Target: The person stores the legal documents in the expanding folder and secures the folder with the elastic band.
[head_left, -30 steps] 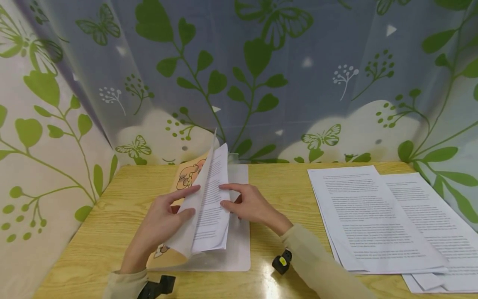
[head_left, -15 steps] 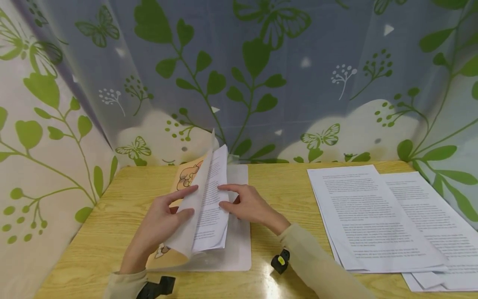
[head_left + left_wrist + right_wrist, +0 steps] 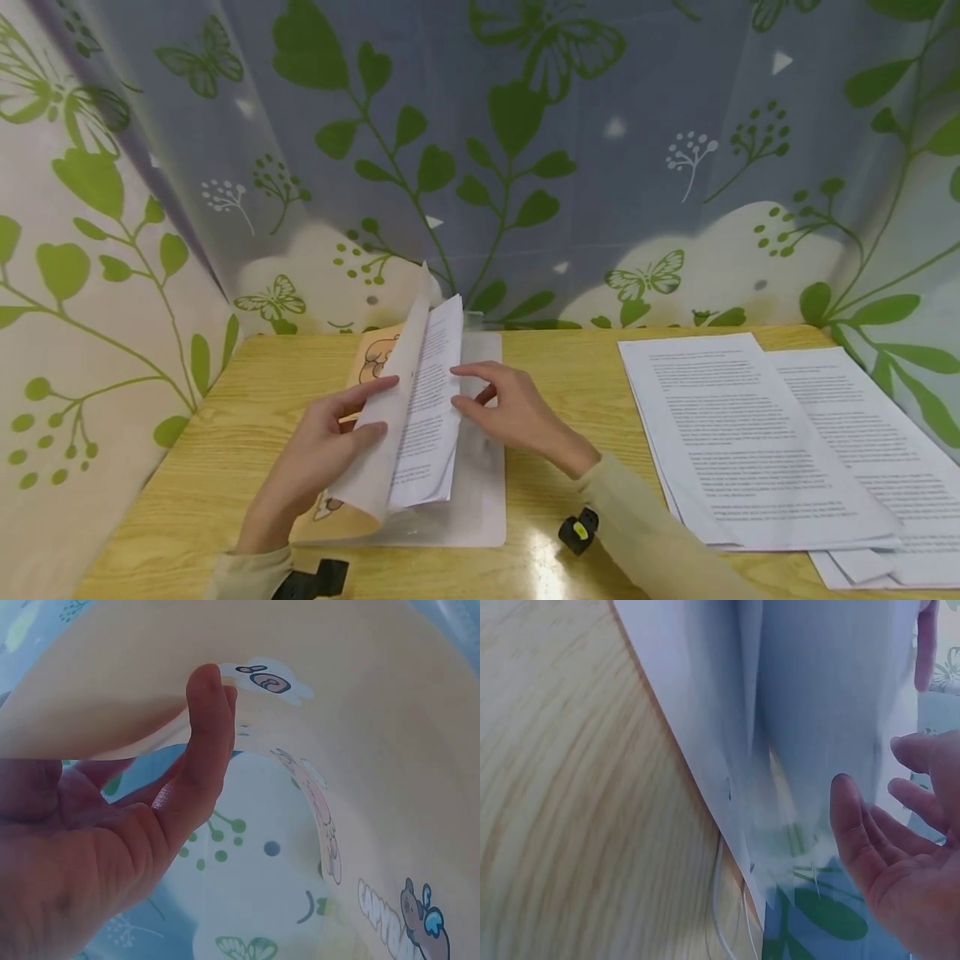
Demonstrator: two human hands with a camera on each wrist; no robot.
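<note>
A folder with a peach cartoon cover (image 3: 375, 354) lies on the wooden table, its back panel (image 3: 483, 467) flat. My left hand (image 3: 322, 450) grips the raised, curved cover, thumb and index finger on the pale inner side. In the left wrist view, its other fingers (image 3: 206, 727) lie against the printed outer side. Printed sheets (image 3: 427, 408) stand tilted inside the folder, beside the cover. At their right edge are the index finger and thumb tips of my right hand (image 3: 517, 408). The right wrist view shows that hand's fingers (image 3: 847, 810) spread and relaxed around the sheets' edge.
Two overlapping piles of printed paper lie on the right of the table, the nearer pile (image 3: 735, 442) partly over the farther one (image 3: 892, 433). A patterned curtain (image 3: 600, 167) hangs along the table's back edge. A thin white cable (image 3: 716, 900) shows in the right wrist view.
My right hand has shifted slightly to the right, its fingertips moving from over the sheets to their edge. The top of the cover leans slightly farther left. My left hand keeps its grip.
</note>
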